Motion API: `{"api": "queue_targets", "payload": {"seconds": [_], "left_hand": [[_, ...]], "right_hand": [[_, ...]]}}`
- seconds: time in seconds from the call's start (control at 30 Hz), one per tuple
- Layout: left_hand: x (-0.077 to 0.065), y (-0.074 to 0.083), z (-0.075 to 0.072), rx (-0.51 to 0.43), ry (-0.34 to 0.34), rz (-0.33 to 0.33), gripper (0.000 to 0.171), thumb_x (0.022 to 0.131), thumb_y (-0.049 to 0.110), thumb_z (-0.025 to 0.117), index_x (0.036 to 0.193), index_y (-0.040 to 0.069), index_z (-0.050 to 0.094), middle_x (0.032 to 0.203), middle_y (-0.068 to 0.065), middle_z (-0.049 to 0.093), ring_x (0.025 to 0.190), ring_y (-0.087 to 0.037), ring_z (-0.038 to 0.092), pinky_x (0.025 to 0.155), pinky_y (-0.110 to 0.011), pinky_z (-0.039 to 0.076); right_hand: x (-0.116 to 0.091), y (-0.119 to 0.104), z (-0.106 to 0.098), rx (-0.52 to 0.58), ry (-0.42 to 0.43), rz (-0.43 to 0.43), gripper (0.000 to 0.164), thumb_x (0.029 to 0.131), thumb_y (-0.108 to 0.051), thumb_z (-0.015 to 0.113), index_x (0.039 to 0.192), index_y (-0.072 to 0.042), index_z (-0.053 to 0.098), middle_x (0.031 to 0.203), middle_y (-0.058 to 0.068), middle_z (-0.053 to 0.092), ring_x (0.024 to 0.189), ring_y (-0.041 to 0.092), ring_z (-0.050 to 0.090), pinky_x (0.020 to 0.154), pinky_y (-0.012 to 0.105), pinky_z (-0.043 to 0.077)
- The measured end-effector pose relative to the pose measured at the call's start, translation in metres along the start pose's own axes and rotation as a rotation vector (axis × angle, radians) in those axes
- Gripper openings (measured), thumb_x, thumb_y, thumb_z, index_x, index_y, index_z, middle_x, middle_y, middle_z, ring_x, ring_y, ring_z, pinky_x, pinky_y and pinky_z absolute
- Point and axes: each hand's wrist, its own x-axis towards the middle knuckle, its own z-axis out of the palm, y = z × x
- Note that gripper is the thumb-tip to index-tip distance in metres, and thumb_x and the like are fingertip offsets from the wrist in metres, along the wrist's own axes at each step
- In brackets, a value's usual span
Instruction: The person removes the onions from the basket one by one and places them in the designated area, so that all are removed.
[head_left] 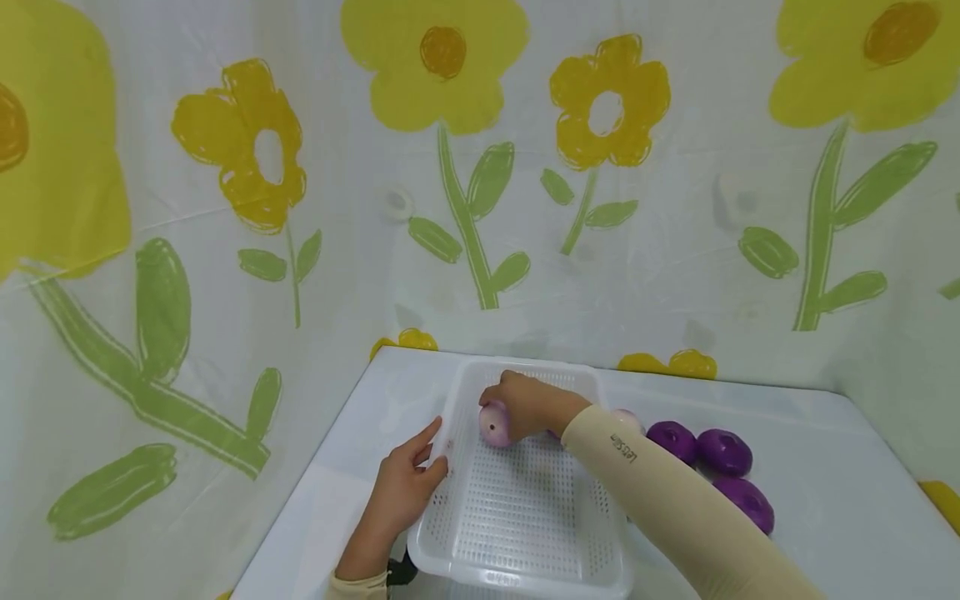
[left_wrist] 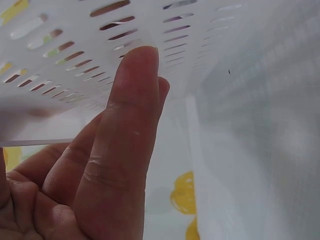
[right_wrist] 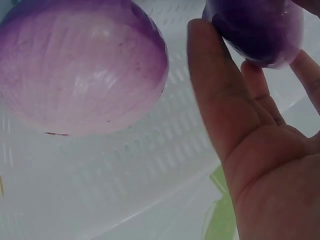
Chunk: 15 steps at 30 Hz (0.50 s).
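Note:
My right hand reaches into a white perforated plastic basket and grips a peeled red onion near its far left corner. The right wrist view shows the fingers around this purple onion. A larger, paler onion sits beside that hand; my wrist mostly hides it in the head view. My left hand holds the basket's left rim, thumb over the edge and fingers along the outside. In the left wrist view a straight finger is matched by the left index finger against the slotted wall.
Right of the basket, several purple onions lie grouped on the white table, with a paler onion partly behind my sleeve. A flower-printed cloth rises behind the table and at both sides. Something black shows by my left wrist.

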Motion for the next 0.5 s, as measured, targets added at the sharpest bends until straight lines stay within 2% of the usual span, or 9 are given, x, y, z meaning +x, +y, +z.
{"api": "queue_targets", "payload": {"seconds": [0.2,0.3,0.5], "left_hand": [[-0.001,0.003,0.001,-0.017,-0.011,0.009,0.059,0.1,0.012,0.066,0.157,0.012,0.052,0.139,-0.024,0.064,0.102,-0.029,0.074,0.071,-0.039,0.064],[-0.001,0.003,0.001,-0.015,-0.015,0.005,0.059,0.1,0.012,0.066,0.158,0.012,0.051,0.138,-0.024,0.065,0.099,-0.028,0.075,0.07,-0.039,0.064],[-0.002,0.001,0.0,-0.01,-0.005,0.002,0.059,0.1,0.012,0.065,0.157,0.011,0.051,0.135,-0.023,0.067,0.098,-0.028,0.075,0.071,-0.04,0.064]], "right_hand": [[-0.005,0.005,-0.005,0.015,0.003,-0.066,0.063,0.079,-0.019,0.093,0.137,-0.023,0.071,0.124,-0.006,0.069,0.113,0.016,0.06,0.105,0.041,0.049],[-0.007,0.007,-0.007,0.067,-0.009,-0.068,0.063,0.077,-0.013,0.093,0.136,-0.026,0.072,0.124,-0.012,0.071,0.114,0.014,0.061,0.105,0.039,0.049],[-0.013,0.006,-0.009,0.15,-0.026,-0.052,0.065,0.076,-0.009,0.091,0.134,-0.03,0.073,0.121,-0.015,0.07,0.105,0.012,0.061,0.094,0.035,0.053]]}}
